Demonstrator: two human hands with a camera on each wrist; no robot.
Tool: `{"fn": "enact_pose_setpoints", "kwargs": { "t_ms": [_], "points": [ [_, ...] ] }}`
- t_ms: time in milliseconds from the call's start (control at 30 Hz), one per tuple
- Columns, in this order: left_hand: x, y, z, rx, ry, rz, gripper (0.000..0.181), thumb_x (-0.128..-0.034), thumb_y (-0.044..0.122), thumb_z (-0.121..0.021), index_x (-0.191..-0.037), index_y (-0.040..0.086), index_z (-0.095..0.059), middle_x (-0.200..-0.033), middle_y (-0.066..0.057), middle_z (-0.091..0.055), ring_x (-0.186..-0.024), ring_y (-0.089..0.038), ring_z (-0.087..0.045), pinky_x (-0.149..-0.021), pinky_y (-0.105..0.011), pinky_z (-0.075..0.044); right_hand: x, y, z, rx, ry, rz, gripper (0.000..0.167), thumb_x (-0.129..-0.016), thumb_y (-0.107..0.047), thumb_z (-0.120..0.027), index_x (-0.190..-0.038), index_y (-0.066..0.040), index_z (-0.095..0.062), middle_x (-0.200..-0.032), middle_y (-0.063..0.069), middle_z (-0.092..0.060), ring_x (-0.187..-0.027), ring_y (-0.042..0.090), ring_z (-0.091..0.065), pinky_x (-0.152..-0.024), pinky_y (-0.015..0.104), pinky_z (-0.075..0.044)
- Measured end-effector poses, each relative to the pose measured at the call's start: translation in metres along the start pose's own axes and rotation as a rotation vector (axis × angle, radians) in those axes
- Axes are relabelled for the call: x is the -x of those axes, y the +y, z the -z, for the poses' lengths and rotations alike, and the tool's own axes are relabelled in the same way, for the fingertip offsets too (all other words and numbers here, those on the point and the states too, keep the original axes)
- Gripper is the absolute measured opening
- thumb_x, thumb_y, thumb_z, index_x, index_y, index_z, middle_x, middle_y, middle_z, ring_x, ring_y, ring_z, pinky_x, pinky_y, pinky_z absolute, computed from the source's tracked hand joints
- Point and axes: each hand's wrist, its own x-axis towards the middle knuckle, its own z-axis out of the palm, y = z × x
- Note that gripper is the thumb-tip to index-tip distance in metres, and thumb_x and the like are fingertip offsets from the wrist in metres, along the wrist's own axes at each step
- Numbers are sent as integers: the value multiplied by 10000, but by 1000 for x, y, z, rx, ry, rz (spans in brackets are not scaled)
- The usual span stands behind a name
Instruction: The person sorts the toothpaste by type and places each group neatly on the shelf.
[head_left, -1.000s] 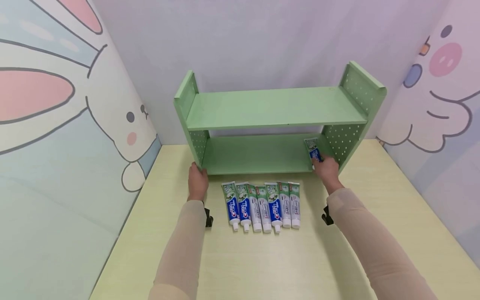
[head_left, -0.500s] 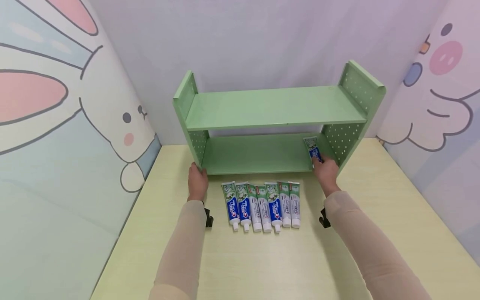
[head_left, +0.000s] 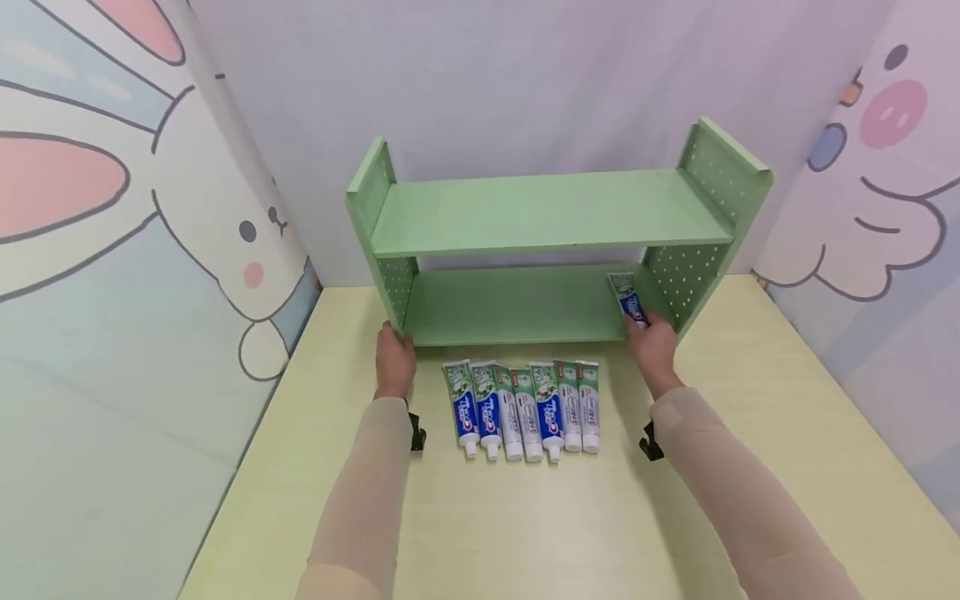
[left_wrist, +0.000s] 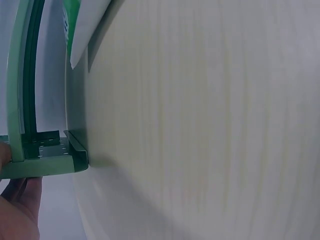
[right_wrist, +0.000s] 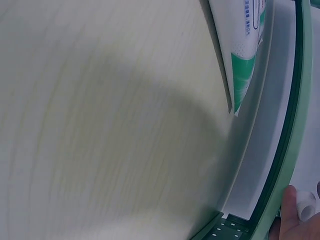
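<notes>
A green two-tier shelf (head_left: 517, 304) stands at the back of the table. My left hand (head_left: 394, 363) grips the front lower corner of its left side panel (left_wrist: 45, 167), thumb and fingers on opposite sides. At the right end of the lower tier, my right hand (head_left: 652, 343) holds a green, white and blue toothpaste tube (head_left: 627, 293) that lies on the board, crimped end toward the back. The fingers cover its cap end in the head view, while its white cap (right_wrist: 305, 205) shows beside them in the right wrist view.
Several toothpaste tubes (head_left: 550, 408) lie side by side on the pale table (head_left: 525, 525) in front of the shelf, caps toward me. Some are blue and green, others white and green. A wall (head_left: 525, 92) rises behind the shelf, and cartoon-printed walls flank the table.
Very little differs. My right forearm has shifted slightly, with the hand still at the tube on the lower tier. My left hand stays on the side panel.
</notes>
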Motion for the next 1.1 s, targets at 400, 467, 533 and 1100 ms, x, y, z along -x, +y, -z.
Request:
{"fn": "enact_pose_setpoints", "kwargs": {
  "t_ms": [400,467,533,1100],
  "points": [
    [-6,6,-1,-1,6,-14,464,-1036,132,-459,-1430,-58,-307,-1297,-249,-452,-1247,-383,-452,-1041,-477,-379,16,-3,23,38,-72,-29,495,-948,-247,-620,-1284,101,-519,-1151,302,-581,-992,381,-566,-815,468,-502],
    [-6,7,-1,1,6,-14,453,-1035,124,-457,-1424,-59,-314,-1299,-248,-451,-1248,-382,-450,-1040,-478,-380,21,-3,27,48,-107,-56,559,-949,-253,-616,-1338,119,-463,-1176,306,-565,-1013,390,-557,-827,472,-496],
    [-4,8,-1,7,4,-11,452,-1035,119,-456,-1423,-64,-314,-1300,-253,-450,-1251,-388,-447,-1041,-484,-377,25,-2,30,53,-155,-80,615,-954,-258,-610,-1377,136,-400,-1180,304,-563,-1011,397,-584,-811,465,-503],
    [1,1,0,0,7,1,458,-1036,124,-458,-1423,-70,-310,-1280,-255,-457,-1236,-392,-456,-1039,-486,-379,55,-15,27,111,-552,-141,740,-980,-271,-588,-1411,214,-232,-1283,389,-474,-858,331,-686,-867,540,-496]
  ]
}}
